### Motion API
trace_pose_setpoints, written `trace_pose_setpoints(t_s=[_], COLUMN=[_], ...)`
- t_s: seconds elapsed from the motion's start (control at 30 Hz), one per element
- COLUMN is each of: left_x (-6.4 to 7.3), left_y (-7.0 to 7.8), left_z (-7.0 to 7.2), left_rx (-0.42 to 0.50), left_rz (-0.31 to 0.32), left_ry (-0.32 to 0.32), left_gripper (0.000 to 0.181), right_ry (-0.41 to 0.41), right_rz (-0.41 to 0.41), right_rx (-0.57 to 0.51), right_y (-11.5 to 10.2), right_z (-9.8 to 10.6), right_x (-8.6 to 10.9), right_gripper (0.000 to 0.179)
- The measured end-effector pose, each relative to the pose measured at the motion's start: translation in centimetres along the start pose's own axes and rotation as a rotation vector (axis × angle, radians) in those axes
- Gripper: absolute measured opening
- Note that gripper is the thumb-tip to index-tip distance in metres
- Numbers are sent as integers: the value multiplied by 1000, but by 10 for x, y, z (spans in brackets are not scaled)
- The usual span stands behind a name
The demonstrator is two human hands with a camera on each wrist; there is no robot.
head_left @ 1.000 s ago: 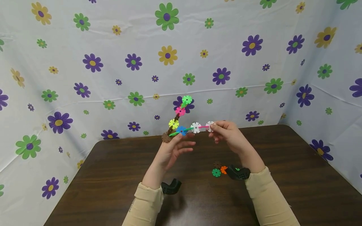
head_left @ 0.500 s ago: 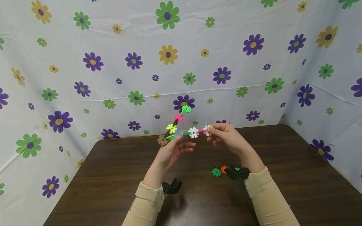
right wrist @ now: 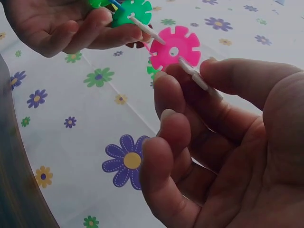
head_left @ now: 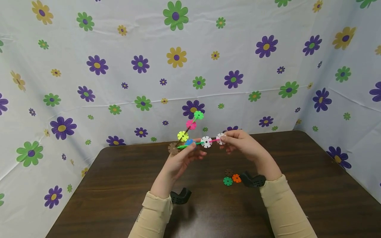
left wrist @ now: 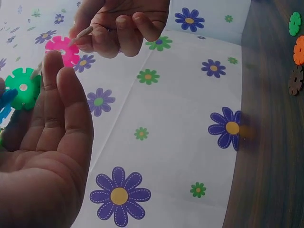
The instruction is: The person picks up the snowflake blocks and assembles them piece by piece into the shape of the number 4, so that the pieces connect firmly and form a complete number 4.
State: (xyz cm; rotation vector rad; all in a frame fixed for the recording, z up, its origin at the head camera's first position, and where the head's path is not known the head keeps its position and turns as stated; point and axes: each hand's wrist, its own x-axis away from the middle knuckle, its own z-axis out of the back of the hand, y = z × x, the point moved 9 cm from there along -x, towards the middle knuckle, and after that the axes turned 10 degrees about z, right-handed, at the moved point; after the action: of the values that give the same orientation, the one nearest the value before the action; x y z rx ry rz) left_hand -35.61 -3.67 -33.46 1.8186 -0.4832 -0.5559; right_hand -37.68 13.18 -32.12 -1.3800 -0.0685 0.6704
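Both hands hold a bent chain of slotted plastic discs above the table. My left hand (head_left: 181, 160) pinches the blue disc (head_left: 190, 142) under its thumb, its other fingers stretched out behind the chain. At the chain's right end, a white disc (head_left: 220, 138) sits between thumb and fingers of my right hand (head_left: 244, 143). A pink disc (right wrist: 178, 47) joins it to a second white disc (head_left: 206, 142); the right wrist view shows this pink disc face-on. From the brown disc (head_left: 173, 148) at the bend, another arm rises through yellow (head_left: 183, 136) and pink to a bright green disc (head_left: 198, 115).
On the dark wooden table (head_left: 119, 185) lie loose discs: brown (head_left: 229, 173), orange (head_left: 236, 178) and green (head_left: 227, 181), close to the right wrist's black camera mount (head_left: 252, 180). A flowered cloth (head_left: 119, 43) hangs behind the table and along its sides.
The chain has come down a little, most clearly at its bright green end, then shifted slightly right. My right forearm has edged right, and its mount uncovers more of the orange disc. Both grips persist.
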Motion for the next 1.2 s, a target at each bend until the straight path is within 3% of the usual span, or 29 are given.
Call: trace_pose_setpoints(t_s=[0.43,0.6,0.77,1.03,1.2], left_x=[0,0,0,4,5], left_y=[2,3,4,5,2], left_z=[-1,-4,-8,-19,-18], left_rx=[-40,-8,29,51,68], left_rz=[-35,-43,-47,-67,-38], left_ry=[-37,-68,-118,-279,-264], left_gripper=[35,33,42,64,73], right_ry=[-5,24,48,79,67], right_rz=[16,20,20,25,36], right_rx=[36,55,65,70,73], right_y=[-2,-1,-1,-2,-5], right_z=[5,7,9,12,11], right_x=[1,1,1,1,1], right_gripper=[28,27,26,25,25])
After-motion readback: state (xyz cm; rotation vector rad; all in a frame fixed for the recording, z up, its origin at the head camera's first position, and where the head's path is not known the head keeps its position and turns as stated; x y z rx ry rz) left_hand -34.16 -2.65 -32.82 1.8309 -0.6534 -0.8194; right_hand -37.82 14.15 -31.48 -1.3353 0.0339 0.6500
